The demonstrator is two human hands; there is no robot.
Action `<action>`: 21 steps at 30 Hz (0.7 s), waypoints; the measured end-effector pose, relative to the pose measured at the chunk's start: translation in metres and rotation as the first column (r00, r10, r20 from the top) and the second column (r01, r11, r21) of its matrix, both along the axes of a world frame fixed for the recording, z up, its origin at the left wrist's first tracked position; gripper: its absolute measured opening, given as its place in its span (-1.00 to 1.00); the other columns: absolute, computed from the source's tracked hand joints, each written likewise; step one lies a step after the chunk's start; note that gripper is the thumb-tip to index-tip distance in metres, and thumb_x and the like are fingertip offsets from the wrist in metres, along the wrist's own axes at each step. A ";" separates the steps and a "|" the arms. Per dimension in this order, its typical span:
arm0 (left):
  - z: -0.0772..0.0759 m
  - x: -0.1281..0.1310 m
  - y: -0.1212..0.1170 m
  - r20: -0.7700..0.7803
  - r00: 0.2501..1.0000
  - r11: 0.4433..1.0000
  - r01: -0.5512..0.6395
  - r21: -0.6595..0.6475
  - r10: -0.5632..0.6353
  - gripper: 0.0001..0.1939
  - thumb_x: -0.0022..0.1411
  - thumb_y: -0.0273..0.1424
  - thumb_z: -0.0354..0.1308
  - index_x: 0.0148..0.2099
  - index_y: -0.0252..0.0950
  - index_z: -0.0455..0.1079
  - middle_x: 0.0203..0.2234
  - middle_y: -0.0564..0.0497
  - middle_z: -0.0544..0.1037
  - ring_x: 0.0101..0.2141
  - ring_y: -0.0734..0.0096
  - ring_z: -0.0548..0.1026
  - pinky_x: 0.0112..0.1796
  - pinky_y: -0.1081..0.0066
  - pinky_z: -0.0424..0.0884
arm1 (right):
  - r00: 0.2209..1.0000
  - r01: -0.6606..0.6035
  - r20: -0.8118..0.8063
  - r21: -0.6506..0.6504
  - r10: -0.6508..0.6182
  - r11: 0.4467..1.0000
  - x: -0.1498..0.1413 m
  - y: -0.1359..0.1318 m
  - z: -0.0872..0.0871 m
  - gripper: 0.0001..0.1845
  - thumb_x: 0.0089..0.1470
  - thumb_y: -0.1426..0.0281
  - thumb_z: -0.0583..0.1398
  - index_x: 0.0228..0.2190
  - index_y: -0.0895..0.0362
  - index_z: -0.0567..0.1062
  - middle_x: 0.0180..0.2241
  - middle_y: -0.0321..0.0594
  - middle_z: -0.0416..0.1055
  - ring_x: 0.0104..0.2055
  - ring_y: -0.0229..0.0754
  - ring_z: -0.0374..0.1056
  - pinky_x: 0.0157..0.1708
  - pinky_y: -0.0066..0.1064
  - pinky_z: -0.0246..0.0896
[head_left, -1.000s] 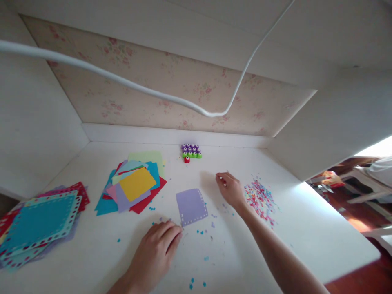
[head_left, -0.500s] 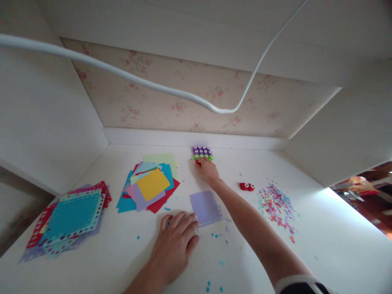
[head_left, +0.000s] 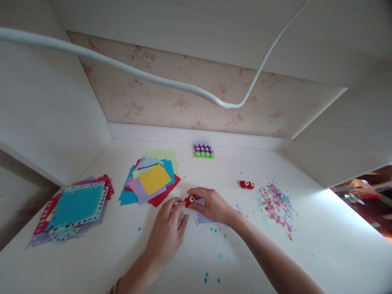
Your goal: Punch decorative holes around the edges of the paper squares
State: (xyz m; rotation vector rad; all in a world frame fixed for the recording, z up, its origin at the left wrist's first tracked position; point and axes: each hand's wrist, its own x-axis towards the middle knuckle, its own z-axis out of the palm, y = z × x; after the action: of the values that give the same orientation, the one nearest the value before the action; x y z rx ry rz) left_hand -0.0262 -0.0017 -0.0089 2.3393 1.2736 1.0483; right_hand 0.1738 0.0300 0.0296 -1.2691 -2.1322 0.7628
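Observation:
My right hand (head_left: 211,204) grips a small red craft paper punch (head_left: 190,200) between thumb and fingers, over the left part of a square of lilac paper (head_left: 205,219). The hand covers most of that sheet. My left hand (head_left: 168,222) is beside the punch, fingers bent and thumb apart; its fingertips reach the punch's left side, though whether they press on it I cannot tell. Two more red punches (head_left: 246,185) stand to the right. At the back, purple and green punches (head_left: 204,150) are lined up in rows.
A pile of coloured paper (head_left: 154,179) lies left of my hands. Farther left is a stack of sheets with punched borders (head_left: 79,204). Punched confetti (head_left: 275,206) is heaped at right, and blue bits (head_left: 206,277) lie in front. A white cable (head_left: 183,86) hangs across the view.
My right hand reached to the back, took the red punch from in front of the green ones and brought it to the lilac paper. My left hand moved slightly up towards it.

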 end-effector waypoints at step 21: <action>-0.005 0.011 0.018 0.065 0.993 0.980 0.107 -0.167 -0.097 -0.79 0.36 -0.43 0.09 0.02 -0.19 0.38 -0.16 -0.04 0.59 -0.16 0.25 0.57 -0.14 0.25 0.53 | 0.864 0.503 -0.036 0.019 -0.502 0.864 0.065 -0.040 -0.036 -0.69 0.21 0.19 0.15 -0.09 0.04 0.51 0.03 -0.07 0.46 0.05 0.06 0.40 0.05 0.00 0.32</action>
State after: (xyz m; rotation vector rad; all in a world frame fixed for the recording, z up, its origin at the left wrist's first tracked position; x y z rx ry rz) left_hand -0.0154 0.0160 -0.0143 2.2062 1.1606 0.9283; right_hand 0.2391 -0.0096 -0.0060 -1.6881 -1.6578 0.5148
